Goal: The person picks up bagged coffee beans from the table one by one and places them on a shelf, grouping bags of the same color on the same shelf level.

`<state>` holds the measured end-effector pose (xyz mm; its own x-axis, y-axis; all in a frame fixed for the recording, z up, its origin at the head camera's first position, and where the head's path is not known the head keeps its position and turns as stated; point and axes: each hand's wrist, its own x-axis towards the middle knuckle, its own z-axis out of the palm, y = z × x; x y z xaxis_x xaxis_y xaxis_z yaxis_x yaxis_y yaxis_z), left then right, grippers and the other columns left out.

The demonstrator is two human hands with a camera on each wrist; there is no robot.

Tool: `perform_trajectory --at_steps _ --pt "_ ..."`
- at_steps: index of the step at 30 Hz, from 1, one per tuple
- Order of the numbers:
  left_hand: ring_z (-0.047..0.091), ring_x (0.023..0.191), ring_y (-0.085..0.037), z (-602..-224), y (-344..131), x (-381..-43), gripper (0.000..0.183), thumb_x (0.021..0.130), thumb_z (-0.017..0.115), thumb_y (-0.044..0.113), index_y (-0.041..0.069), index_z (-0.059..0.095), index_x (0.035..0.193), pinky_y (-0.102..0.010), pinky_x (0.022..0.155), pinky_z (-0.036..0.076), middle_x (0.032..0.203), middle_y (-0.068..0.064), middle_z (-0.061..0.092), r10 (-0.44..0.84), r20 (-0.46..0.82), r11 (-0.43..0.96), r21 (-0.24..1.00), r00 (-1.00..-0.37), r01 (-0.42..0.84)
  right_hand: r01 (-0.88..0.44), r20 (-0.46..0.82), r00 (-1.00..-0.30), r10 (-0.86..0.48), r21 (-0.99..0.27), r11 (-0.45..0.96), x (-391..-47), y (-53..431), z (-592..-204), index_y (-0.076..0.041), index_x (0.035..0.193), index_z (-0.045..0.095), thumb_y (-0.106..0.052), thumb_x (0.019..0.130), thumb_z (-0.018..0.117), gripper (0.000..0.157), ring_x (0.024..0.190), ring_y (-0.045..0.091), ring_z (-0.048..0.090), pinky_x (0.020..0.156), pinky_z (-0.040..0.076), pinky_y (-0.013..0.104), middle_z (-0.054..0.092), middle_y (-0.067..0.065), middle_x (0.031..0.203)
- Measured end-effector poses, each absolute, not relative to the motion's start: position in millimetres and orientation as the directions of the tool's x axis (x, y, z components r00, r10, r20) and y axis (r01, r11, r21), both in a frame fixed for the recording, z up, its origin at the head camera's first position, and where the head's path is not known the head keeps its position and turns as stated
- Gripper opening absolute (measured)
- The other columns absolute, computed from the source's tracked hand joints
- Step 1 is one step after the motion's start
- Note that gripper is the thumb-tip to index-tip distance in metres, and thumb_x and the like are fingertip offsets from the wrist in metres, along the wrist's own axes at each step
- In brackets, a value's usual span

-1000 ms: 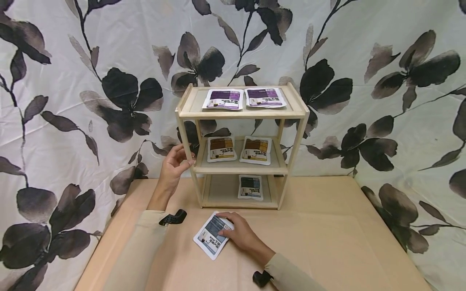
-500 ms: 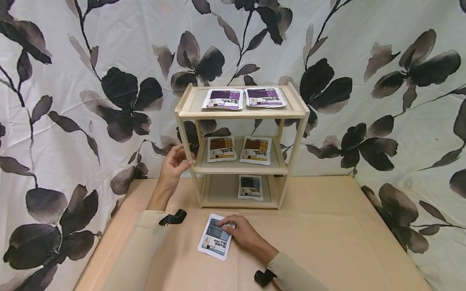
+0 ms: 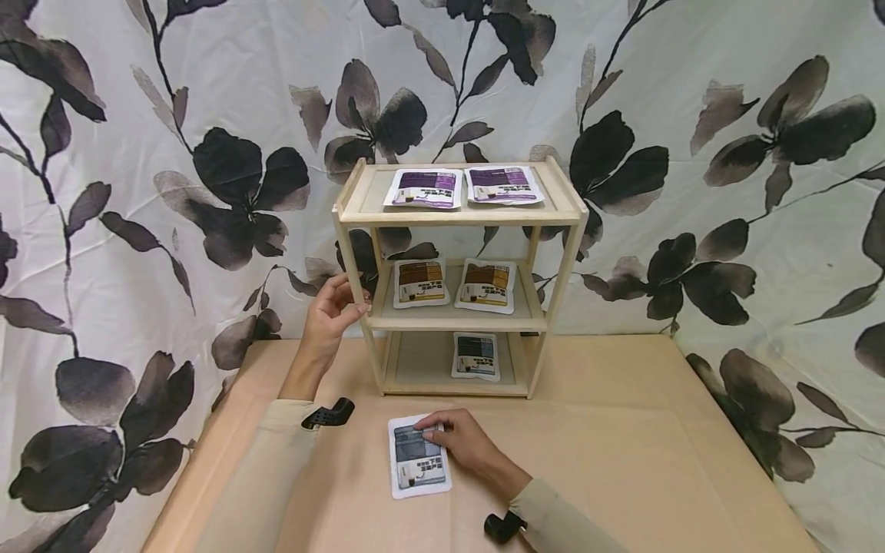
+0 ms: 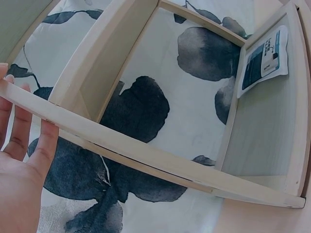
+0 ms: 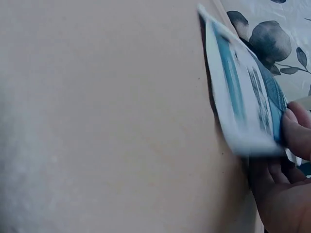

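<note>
In the head view my right hand (image 3: 473, 449) pinches a white-edged pouch (image 3: 418, 468) with a blue-grey label by its upper right corner. The right wrist view has the thumb on the printed face of this pouch (image 5: 248, 92) and fingers beneath it, close over the table. My left hand (image 3: 328, 322) holds the left front post of a small three-tier wooden shelf (image 3: 449, 388). Up close in the left wrist view, the fingers (image 4: 46, 143) lie against that post. A matching blue-grey pouch (image 3: 475, 357) lies at the right of the bottom tier.
Two purple pouches (image 3: 427, 190) lie side by side on the top tier, and two brown-orange pouches (image 3: 419, 284) on the middle one. The shelf stands at the back of a table (image 3: 622, 445) with a peach cover, against a floral cloth (image 3: 276, 92).
The pouch in my right hand has turned from a slant to nearly straight, shifting slightly right and toward me. My left hand stays on the post.
</note>
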<state>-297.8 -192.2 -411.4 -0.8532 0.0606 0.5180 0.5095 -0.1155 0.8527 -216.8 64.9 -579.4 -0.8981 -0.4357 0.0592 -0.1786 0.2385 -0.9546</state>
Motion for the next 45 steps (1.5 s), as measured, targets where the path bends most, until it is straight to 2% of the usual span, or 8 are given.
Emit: perform_trajectory --at_steps 5,12,17,21,27,34,38,45 --pt "0.059 0.099 -0.02 -411.5 -192.2 -297.6 0.052 0.09 0.065 -0.012 -0.009 0.047 0.139 -0.033 0.091 0.047 0.108 -0.02 0.063 0.065 0.521 -0.122 0.851 -0.851 0.511 -0.192 0.071 -0.909 -0.412 -0.946 0.262 -216.2 63.9 -577.4 -0.007 0.108 0.078 -0.004 0.097 0.065 0.018 0.098 0.013 0.06 0.084 0.045 0.024 0.074 0.007 0.112" --pt "0.059 0.099 -0.022 -410.0 -191.5 -296.7 0.049 0.09 0.065 -0.012 0.006 0.058 0.135 -0.03 0.091 0.048 0.105 -0.003 0.067 0.067 0.521 -0.123 0.851 -0.851 0.511 -0.222 0.019 -0.864 -0.504 -0.912 0.346 -216.1 72.8 -572.0 -0.007 0.123 0.072 -0.007 0.089 0.077 0.034 0.119 0.025 0.058 0.105 0.042 0.038 0.067 0.011 0.128" --pt "0.057 0.1 -0.028 -409.1 -191.1 -296.9 0.051 0.09 0.065 -0.012 -0.007 0.049 0.138 -0.03 0.09 0.048 0.104 0.001 0.068 0.066 0.521 -0.118 0.851 -0.851 0.512 -0.281 0.01 -0.8 -0.6 -0.89 0.36 -218.8 82.7 -566.4 -0.006 0.133 0.065 -0.01 0.086 0.08 0.049 0.119 0.026 0.055 0.106 0.041 0.037 0.063 0.013 0.132" --pt "0.057 0.101 -0.03 -408.9 -191.0 -296.8 0.051 0.09 0.064 -0.013 -0.008 0.048 0.138 -0.029 0.09 0.048 0.104 0.001 0.068 0.063 0.52 -0.121 0.851 -0.852 0.511 -0.276 0.004 -0.785 -0.62 -0.897 0.344 -220.7 87.3 -564.4 -0.003 0.134 0.063 -0.007 0.086 0.081 0.052 0.116 0.026 0.059 0.103 0.045 0.037 0.063 0.015 0.132" --pt "0.058 0.1 -0.024 -409.8 -191.1 -296.8 0.048 0.09 0.065 -0.012 0.001 0.055 0.136 -0.031 0.091 0.047 0.105 -0.005 0.067 0.061 0.519 -0.126 0.852 -0.853 0.509 -0.216 -0.011 -0.793 -0.609 -0.93 0.297 -221.5 90.4 -564.0 0.002 0.135 0.062 -0.003 0.085 0.079 0.053 0.111 0.028 0.063 0.095 0.052 0.038 0.062 0.021 0.133" --pt "0.059 0.099 -0.019 -408.7 -190.7 -294.7 0.049 0.09 0.066 -0.011 0.0 0.055 0.136 -0.032 0.092 0.046 0.105 -0.004 0.066 0.06 0.515 -0.117 0.854 -0.855 0.506 -0.152 -0.059 -0.814 -0.578 -0.938 0.31 -225.0 95.3 -561.5 -0.003 0.138 0.061 0.001 0.087 0.076 0.053 0.109 0.021 0.061 0.091 0.049 0.024 0.06 0.016 0.136" --pt "0.059 0.099 -0.019 -408.7 -190.9 -294.3 0.049 0.09 0.066 -0.011 0.002 0.056 0.136 -0.031 0.092 0.047 0.105 -0.006 0.065 0.058 0.513 -0.116 0.856 -0.857 0.504 -0.102 -0.06 -0.836 -0.545 -0.96 0.262 -228.1 98.1 -560.5 -0.003 0.137 0.061 0.001 0.088 0.074 0.051 0.11 0.024 0.064 0.089 0.053 0.026 0.059 0.019 0.138" --pt "0.059 0.099 -0.019 -409.7 -191.1 -295.1 0.051 0.09 0.066 -0.012 -0.006 0.05 0.138 -0.032 0.091 0.047 0.11 -0.024 0.061 0.057 0.516 -0.117 0.854 -0.855 0.508 -0.041 -0.058 -0.86 -0.506 -0.982 0.182 -235.1 100.9 -557.3 0.0 0.137 0.059 -0.001 0.09 0.072 0.049 0.099 0.024 0.068 0.077 0.058 0.032 0.063 0.023 0.127"
